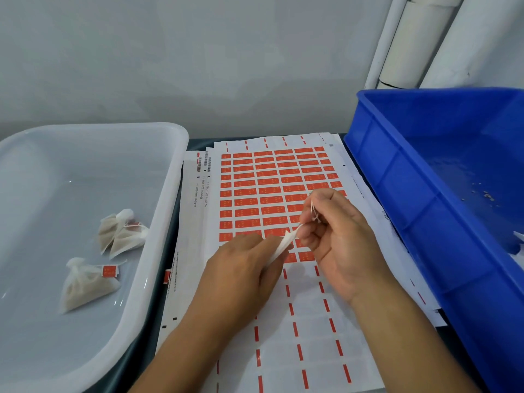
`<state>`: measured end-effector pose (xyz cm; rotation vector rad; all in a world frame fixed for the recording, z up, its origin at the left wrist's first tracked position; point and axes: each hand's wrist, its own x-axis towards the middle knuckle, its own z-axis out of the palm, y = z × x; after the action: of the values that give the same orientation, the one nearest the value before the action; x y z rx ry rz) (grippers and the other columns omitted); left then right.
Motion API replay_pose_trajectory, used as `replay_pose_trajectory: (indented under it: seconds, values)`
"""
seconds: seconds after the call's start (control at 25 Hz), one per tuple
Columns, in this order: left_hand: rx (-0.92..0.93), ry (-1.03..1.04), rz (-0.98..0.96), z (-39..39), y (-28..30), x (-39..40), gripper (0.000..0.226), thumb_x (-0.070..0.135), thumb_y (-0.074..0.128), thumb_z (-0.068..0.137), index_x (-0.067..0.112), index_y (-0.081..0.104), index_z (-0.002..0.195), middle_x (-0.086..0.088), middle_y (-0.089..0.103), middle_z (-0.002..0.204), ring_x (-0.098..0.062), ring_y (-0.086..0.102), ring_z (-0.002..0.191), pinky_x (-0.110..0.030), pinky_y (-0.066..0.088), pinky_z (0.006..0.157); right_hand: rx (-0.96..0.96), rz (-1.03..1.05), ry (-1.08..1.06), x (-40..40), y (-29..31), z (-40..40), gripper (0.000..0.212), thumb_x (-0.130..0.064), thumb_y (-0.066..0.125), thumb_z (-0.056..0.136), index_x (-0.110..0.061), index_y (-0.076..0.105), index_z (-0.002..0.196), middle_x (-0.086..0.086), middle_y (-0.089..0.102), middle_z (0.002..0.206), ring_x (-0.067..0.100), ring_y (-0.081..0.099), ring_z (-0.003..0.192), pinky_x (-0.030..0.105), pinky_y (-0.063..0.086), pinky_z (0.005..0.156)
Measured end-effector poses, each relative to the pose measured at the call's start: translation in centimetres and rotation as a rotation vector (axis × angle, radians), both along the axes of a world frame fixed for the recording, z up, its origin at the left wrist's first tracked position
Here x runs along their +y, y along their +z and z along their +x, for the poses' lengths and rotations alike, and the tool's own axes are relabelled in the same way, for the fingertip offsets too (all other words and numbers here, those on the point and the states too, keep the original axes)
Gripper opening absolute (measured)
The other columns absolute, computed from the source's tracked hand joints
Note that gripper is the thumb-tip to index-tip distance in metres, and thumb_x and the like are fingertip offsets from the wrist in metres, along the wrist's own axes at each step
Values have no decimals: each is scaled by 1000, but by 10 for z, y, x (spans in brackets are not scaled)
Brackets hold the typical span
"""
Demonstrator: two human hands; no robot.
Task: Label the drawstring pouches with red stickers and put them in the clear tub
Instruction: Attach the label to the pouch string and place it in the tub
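Observation:
Over the sticker sheet [272,182], my left hand [241,265] grips the body of a white drawstring pouch [280,246], mostly hidden under its fingers. My right hand [334,234] pinches the pouch's drawstring [314,212] just above it. The sheet carries rows of red stickers; its near rows are peeled bare. The clear tub [170,171] stands at the left. Inside lie three pouches: one with a red sticker [85,285] near the front, and two [122,234] lying together behind it.
A blue crate [397,180] stands at the right, with crumbs on its floor and a bit of white at its right edge. More sticker sheets are stacked under the top one. White pipes [411,41] rise against the grey wall behind.

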<state>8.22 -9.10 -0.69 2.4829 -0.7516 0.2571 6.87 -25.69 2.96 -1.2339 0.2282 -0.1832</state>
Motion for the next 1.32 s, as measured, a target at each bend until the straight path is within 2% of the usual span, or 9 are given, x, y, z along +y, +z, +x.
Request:
replay_pose_trajectory:
  seconds: [0.12, 0.2, 0.32, 0.44, 0.56, 0.72, 0.88, 1.16, 1.32]
  values:
    - [63, 34, -36, -4, 4, -1, 44, 63, 51, 90, 41, 50, 128, 18, 58, 118, -4, 52, 91, -9, 37, 76, -48, -17, 46, -2, 4, -2, 28, -25, 51, 106, -22, 71, 86, 7, 69, 80, 18, 68, 67, 28, 58, 67]
    - [90, 53, -115, -7, 8, -1, 48, 65, 60, 85, 50, 37, 124, 27, 45, 119, -1, 52, 100, -10, 41, 82, -63, -96, 49, -1, 5, -3, 30, -26, 49, 106, -24, 71, 85, 8, 71, 81, 21, 70, 68, 29, 59, 68]
    - [124, 71, -234, -10, 14, -5, 20, 64, 52, 88, 49, 46, 99, 30, 53, 97, 0, 57, 93, -9, 45, 68, -73, -217, 36, 2, 4, -5, 30, -28, 48, 106, -28, 69, 85, 7, 73, 81, 23, 73, 71, 29, 59, 68]
    - [403, 16, -359, -13, 15, -6, 52, 68, 28, 98, 40, 69, 83, 27, 66, 91, 0, 61, 93, -12, 46, 71, -130, -291, 43, 4, 4, -7, 26, -26, 49, 105, -24, 67, 88, 4, 73, 81, 25, 75, 77, 29, 61, 68]
    - [690, 11, -566, -13, 17, -7, 65, 68, 18, 96, 38, 76, 91, 21, 72, 93, 1, 66, 92, -10, 51, 74, -225, -378, 69, 6, 3, -10, 19, -26, 51, 104, -16, 65, 95, 4, 73, 81, 26, 74, 76, 28, 61, 67]
    - [802, 84, -735, -7, 16, -4, 57, 66, 22, 98, 42, 73, 102, 13, 75, 100, -6, 71, 98, -25, 58, 84, -264, -441, 160, 16, 0, -14, 16, -28, 54, 101, -24, 67, 92, -2, 73, 82, 23, 74, 77, 25, 60, 65]
    - [916, 14, -970, 1, 21, 4, 39, 42, 44, 107, 19, 76, 107, -10, 73, 100, -22, 70, 93, -34, 55, 88, -247, -521, 263, 26, -8, -15, 14, -35, 57, 99, -28, 68, 97, -7, 73, 84, 20, 74, 79, 23, 60, 67]
    - [1050, 55, -1223, 7, 23, 12, 32, 35, 52, 104, 16, 73, 118, -15, 70, 122, -33, 65, 118, -51, 52, 103, -150, -643, 312, 25, -18, -12, 9, -38, 58, 100, -35, 66, 97, -11, 72, 88, 16, 73, 80, 25, 60, 68]
    - [1075, 77, -1234, 8, 25, 15, 29, 28, 52, 100, 21, 78, 112, -9, 72, 122, -27, 67, 117, -48, 51, 104, -64, -668, 222, 21, -21, -7, 9, -37, 58, 100, -36, 66, 96, -14, 72, 84, 12, 73, 74, 20, 59, 63]
